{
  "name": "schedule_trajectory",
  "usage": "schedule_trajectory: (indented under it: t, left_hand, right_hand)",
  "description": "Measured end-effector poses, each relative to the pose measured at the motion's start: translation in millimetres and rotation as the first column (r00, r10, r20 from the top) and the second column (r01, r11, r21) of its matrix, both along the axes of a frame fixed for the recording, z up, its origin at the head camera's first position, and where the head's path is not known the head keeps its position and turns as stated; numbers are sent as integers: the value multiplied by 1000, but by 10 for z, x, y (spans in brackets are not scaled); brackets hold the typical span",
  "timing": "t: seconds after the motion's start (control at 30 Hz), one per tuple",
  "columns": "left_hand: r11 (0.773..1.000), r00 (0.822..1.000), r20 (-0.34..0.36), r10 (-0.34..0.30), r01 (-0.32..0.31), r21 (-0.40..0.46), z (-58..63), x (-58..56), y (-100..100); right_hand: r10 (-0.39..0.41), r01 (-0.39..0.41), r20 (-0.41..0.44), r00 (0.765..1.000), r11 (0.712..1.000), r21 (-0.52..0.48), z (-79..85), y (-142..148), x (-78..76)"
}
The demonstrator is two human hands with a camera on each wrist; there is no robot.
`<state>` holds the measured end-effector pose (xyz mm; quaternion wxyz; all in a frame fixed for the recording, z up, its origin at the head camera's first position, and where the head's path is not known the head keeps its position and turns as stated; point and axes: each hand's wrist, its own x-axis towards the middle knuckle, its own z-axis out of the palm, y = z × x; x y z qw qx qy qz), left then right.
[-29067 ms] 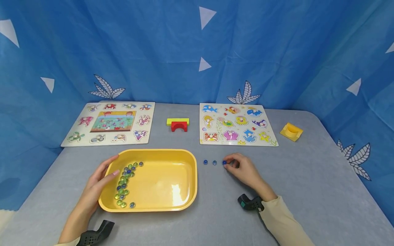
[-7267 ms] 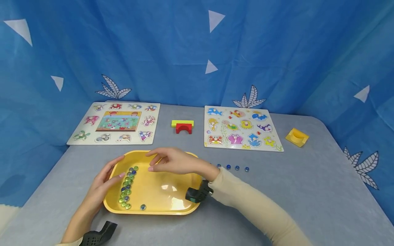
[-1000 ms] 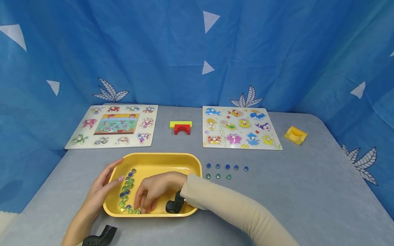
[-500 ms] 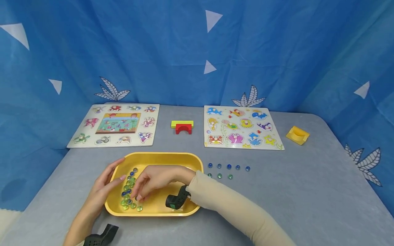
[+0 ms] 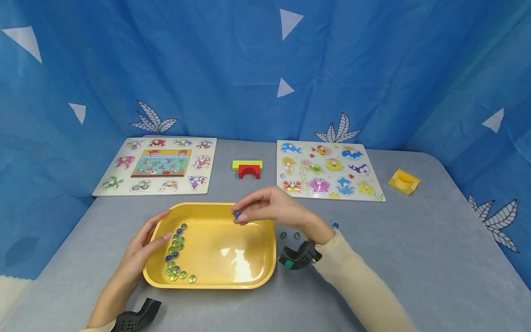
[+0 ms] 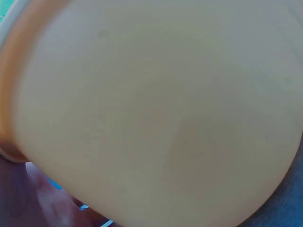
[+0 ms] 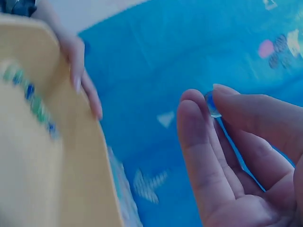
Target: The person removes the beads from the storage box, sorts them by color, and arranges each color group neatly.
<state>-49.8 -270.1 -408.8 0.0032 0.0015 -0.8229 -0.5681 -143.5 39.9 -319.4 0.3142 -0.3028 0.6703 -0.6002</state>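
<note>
My right hand (image 5: 277, 206) pinches a blue glass marble (image 5: 237, 214) between thumb and fingertips, above the right back part of the yellow tray (image 5: 207, 283). In the right wrist view the same marble (image 7: 212, 105) shows between the fingertips. My left hand (image 5: 134, 258) grips the tray's left rim, thumb over the inner side and fingers outside. Several green and blue marbles (image 5: 172, 250) lie along the tray's left side. On the table right of the tray, green marbles (image 5: 297, 235) and a blue marble (image 5: 335, 226) show; my right hand and wrist hide others there. The tray's wall (image 6: 156, 113) fills the left wrist view.
Two animal peg puzzles lie at the back, one on the left (image 5: 195, 186) and one on the right (image 5: 307, 193). Between them are a yellow-green block (image 5: 247, 163) and a red arch block (image 5: 249, 171). A yellow block (image 5: 404, 181) lies far right. Blue cloth (image 5: 232, 69) hangs behind.
My right hand has lifted from the marbles in the tray and moved right with a blue marble. Since the oldest frame, the blue row grew and a green row appeared before it.
</note>
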Motion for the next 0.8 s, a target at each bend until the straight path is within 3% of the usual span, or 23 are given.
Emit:
schedule_trajectory:
  t: [0.1, 0.17, 0.23, 0.37, 0.43, 0.53, 0.63, 0.8]
  left_hand:
    - [1000, 1000, 4, 5, -5, 1, -3, 1, 3]
    - [1000, 1000, 6, 9, -9, -3, -2, 0, 6]
    - [1000, 1000, 8, 11, -11, -2, 2, 0, 7]
    - [1000, 1000, 12, 14, -14, -12, 5, 6, 8]
    - [1000, 1000, 14, 17, -17, -17, 3, 9, 6]
    - [1000, 1000, 9, 16, -16, -17, 0, 6, 5]
    - [1000, 1000, 5, 14, -13, -15, -7, 2, 7]
    - [1000, 1000, -1, 12, -13, -8, -10, -1, 11]
  right_hand:
    - [-137, 142, -77, 988, 987, 73, -77, 378, 6]
    - [-232, 251, -137, 963, 959, 135, -149, 642, 21]
    - [-318, 353, -199, 927, 918, 179, -237, 908, 45]
    - [-444, 530, -322, 836, 804, 269, -458, 1402, 108]
    - [-468, 586, -376, 800, 744, 320, -550, 1599, 145]
    - [-465, 633, -447, 764, 671, 385, -675, 1820, 189]
    - [-437, 654, -506, 743, 635, 411, -783, 1962, 231]
    - [-425, 699, -585, 691, 599, 391, -912, 2022, 260]
